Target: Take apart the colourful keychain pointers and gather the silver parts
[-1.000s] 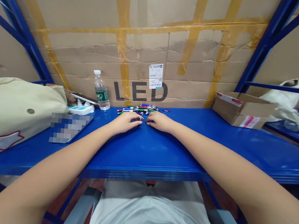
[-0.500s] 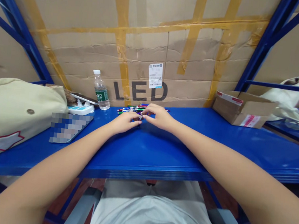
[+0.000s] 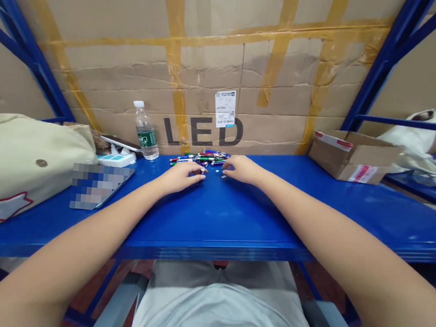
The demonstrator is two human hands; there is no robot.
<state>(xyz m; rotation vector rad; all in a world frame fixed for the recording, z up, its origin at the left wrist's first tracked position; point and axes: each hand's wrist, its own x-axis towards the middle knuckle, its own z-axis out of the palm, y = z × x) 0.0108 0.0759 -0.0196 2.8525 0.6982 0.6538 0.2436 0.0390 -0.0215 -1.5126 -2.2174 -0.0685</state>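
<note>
On the blue worktop (image 3: pixel 213 212), just nearside of the multicoloured pens (image 3: pixel 199 158), the right hand (image 3: pixel 243 169) has parted from the left hand (image 3: pixel 178 177), apparently leaving it alone pinching a small part (image 3: pixel 203 171), while the right fingers (image 3: pixel 230 166) curl, grip unclear, by white bits (image 3: pixel 217 171).

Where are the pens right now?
In the head view, the pens lie piled just beyond the left hand, right of the water bottle.

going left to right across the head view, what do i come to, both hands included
Cream bag with a star patch → water bottle → left hand → right hand → small cardboard box → white bag
</note>
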